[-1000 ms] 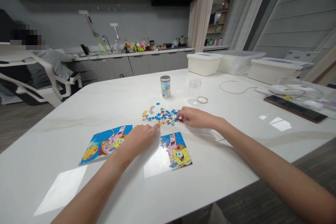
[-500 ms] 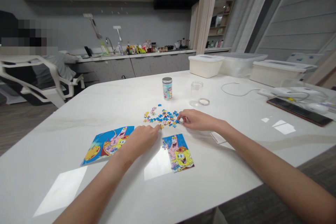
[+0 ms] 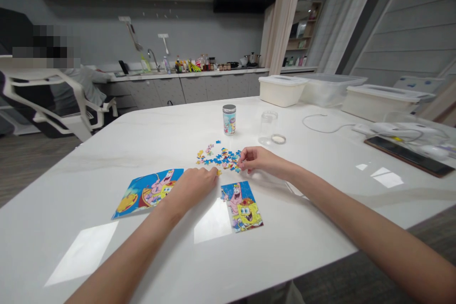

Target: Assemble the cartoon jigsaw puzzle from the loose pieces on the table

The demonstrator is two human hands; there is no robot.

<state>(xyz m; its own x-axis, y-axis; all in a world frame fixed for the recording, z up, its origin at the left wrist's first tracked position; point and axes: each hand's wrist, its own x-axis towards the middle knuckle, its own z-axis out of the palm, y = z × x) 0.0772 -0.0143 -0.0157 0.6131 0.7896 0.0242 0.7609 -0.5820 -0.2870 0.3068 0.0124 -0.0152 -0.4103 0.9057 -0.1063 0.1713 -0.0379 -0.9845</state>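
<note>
Loose jigsaw pieces [image 3: 223, 156], mostly blue with some yellow and pink, lie in a scattered heap on the white table. At the heap's right edge my right hand [image 3: 261, 159] has its fingers pinched on a puzzle piece, largely hidden by the fingertips. My left hand [image 3: 199, 184] rests knuckles up, fingers closed, with a yellow puzzle piece [image 3: 219, 172] at its fingertips. Between my forearms lies a partly joined puzzle [image 3: 246, 209] of a pink and a yellow cartoon figure, its left edge uneven. A picture sheet [image 3: 142, 192] with the same figures is partly covered by my left hand.
Behind the heap stand a printed canister [image 3: 229, 121] with a silver lid and a clear jar [image 3: 268, 126] beside a round lid [image 3: 278, 138]. Storage boxes [image 3: 283, 91], a cable and a dark tablet-like slab [image 3: 408, 156] occupy the right side. A person sits at the far left.
The fingers of my right hand have drawn closer together and shifted slightly at the heap's right edge. My left hand stays nearly in place. The view has shifted slightly.
</note>
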